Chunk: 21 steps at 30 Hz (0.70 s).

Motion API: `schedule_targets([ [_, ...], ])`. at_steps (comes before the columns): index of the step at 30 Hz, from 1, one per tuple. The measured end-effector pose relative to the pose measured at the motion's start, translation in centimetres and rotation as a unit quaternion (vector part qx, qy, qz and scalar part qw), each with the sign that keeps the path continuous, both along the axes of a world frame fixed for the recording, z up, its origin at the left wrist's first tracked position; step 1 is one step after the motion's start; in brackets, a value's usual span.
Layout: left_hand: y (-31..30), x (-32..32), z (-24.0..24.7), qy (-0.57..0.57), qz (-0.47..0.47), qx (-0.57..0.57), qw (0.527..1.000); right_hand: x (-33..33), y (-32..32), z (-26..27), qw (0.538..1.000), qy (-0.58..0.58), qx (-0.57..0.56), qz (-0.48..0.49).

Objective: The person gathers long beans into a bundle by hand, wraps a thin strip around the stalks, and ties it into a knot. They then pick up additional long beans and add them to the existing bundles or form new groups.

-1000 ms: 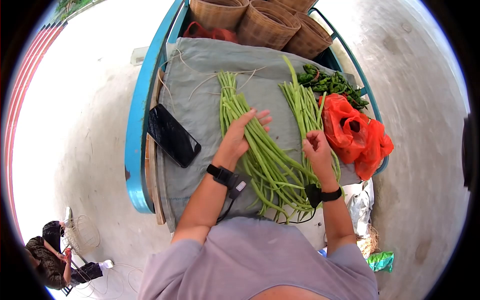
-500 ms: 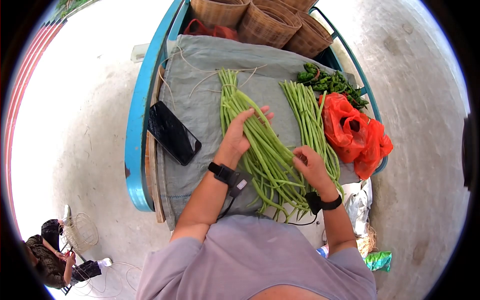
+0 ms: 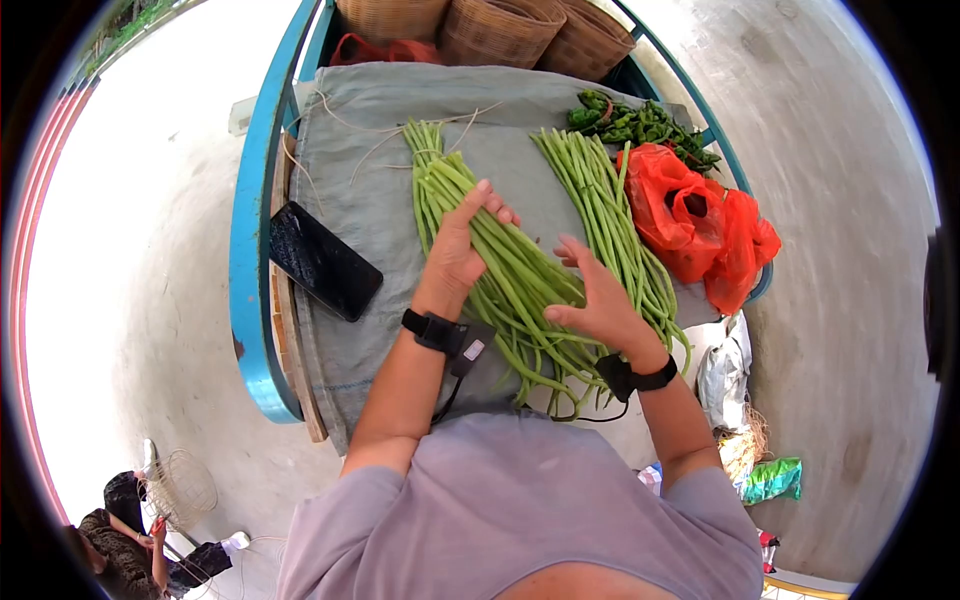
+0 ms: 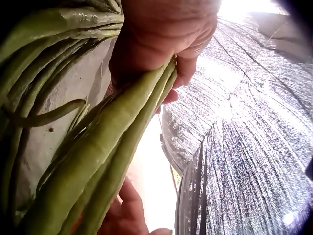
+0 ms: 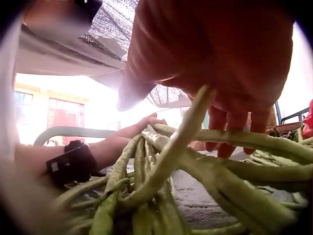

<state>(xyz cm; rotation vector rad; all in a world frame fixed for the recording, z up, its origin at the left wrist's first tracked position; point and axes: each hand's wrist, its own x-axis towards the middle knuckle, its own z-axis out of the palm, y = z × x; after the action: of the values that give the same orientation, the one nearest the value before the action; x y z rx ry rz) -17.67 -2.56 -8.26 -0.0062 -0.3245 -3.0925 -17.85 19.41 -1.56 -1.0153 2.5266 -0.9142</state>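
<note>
My left hand (image 3: 455, 258) grips a bundle of long green beans (image 3: 525, 268) around its upper part, the thumb lying across the top. In the left wrist view the beans (image 4: 105, 142) run out from under that hand. My right hand (image 3: 605, 305) hovers beside the bundle's lower half, its thumb and fingers spread apart. The right wrist view shows its palm (image 5: 215, 63) above loose bean ends (image 5: 151, 191). To the right lies a second, smaller pile of long beans (image 3: 590, 190). A thin tie strand crosses the bundle near its far end.
A grey cloth (image 3: 345, 120) covers the blue-framed cart (image 3: 250, 290). A black phone (image 3: 325, 262) lies at left. Green peppers (image 3: 645, 128) and red plastic bags (image 3: 670, 225) sit at right; woven baskets (image 3: 500, 30) stand behind. A seated person (image 3: 130, 540) is at lower left.
My right hand has moved from the right-hand pile to the bundle with a long bean, laid it along the bundle and spread its fingers. The left hand keeps its grip.
</note>
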Motion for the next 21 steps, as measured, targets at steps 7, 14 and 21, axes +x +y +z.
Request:
schedule_targets([
  [7,1.9,0.9,3.3,0.045,0.035,0.022,0.998,3.6,-2.6,-0.7,0.984,0.151,0.067,-0.061],
  [14,4.4,2.6,8.0,0.109,0.032,-0.02,0.993,3.5,-0.3,1.1,0.986,0.036,-0.069,-0.145],
  [21,8.0,4.4,8.6,0.107,0.131,-0.169,0.971,3.2,1.2,3.7,0.992,-0.018,-0.065,-0.108],
])
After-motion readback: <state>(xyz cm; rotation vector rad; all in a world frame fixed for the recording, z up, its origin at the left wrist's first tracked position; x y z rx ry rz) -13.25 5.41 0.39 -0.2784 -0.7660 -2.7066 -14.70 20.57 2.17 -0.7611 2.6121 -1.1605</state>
